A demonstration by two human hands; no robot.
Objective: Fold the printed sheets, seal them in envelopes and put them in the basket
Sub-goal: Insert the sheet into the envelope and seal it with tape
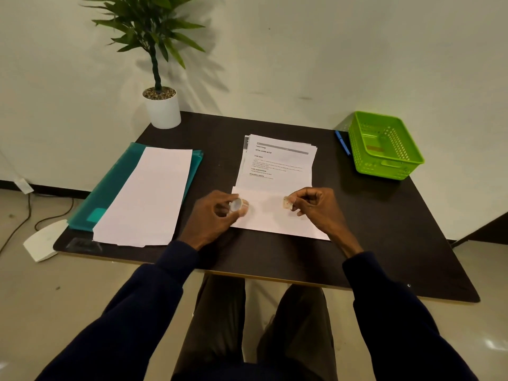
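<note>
Above the near middle of the table (384, 229), the left hand (211, 215) held a small roll of clear tape (238, 205), thumb and curled fingers wrapped round it. Level with it, the right hand (316, 207) pinched a small clear piece of tape (287, 202) between thumb and forefinger, the other fingers curled in. Whether a strip ran from the piece to the roll could not be told.

Both hands hovered just over a white envelope (269, 221) that lay flat, its long side across. Its far edge overlapped the near end of a stack of printed sheets (277, 163), which lay face up and slightly fanned behind it.

To the left, well apart, a stack of long white envelopes (148, 196) rested on a teal folder (110, 188). At the far right corner stood the green basket (382, 169), with a blue pen (342, 143) just beside its left wall. A potted plant (162, 111) stood at the far left corner, by the wall.
</note>
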